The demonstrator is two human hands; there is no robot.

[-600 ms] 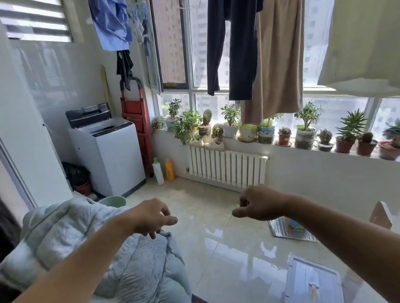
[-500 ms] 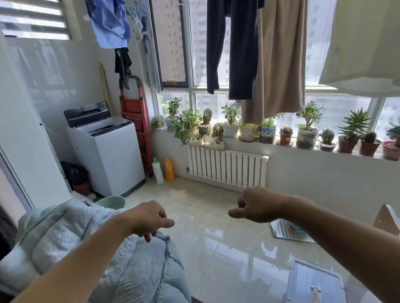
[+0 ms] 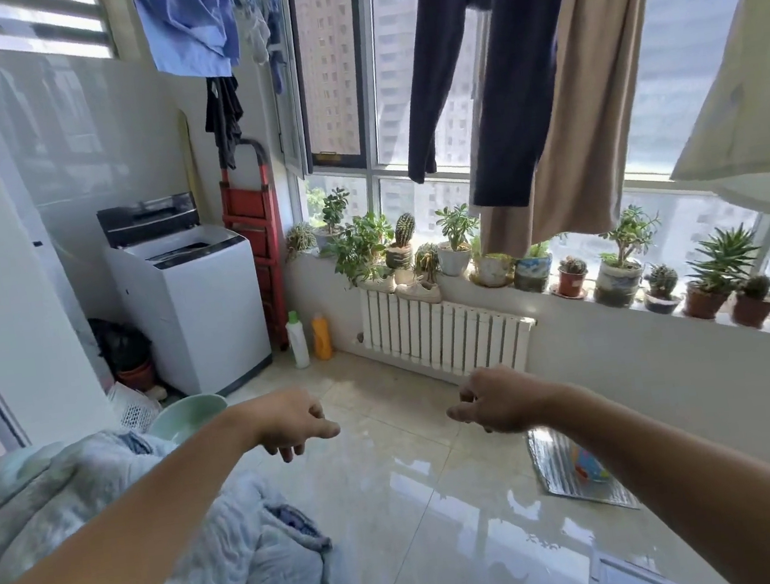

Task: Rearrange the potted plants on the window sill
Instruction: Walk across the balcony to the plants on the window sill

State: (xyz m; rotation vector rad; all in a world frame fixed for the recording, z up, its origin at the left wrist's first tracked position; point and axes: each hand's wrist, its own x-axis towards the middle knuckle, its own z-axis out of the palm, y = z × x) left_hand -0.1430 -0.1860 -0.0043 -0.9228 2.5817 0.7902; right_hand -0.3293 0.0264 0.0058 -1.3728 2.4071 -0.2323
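Note:
Several potted plants line the white window sill [image 3: 569, 305] across the room: a tall cactus [image 3: 403, 238] in a grey pot, a leafy plant in a white pot [image 3: 455, 254], a small cactus in a red pot [image 3: 571, 276], a spiky aloe in a brown pot [image 3: 711, 280]. My left hand [image 3: 292, 424] and my right hand [image 3: 494, 404] hang in front of me over the floor, far from the sill. Both hold nothing, with fingers loosely curled downward.
Hanging laundry [image 3: 515, 67] drapes over the sill's middle. A white radiator [image 3: 441, 333] sits below the sill, a washing machine [image 3: 196, 310] and red step ladder [image 3: 255, 239] at left. A quilt [image 3: 137, 540] lies at my lower left. A foil mat [image 3: 574, 467] lies on the tiled floor.
The view has shifted slightly toward the window. Both hands stay held out in front with nothing in them, the right one a little lower.

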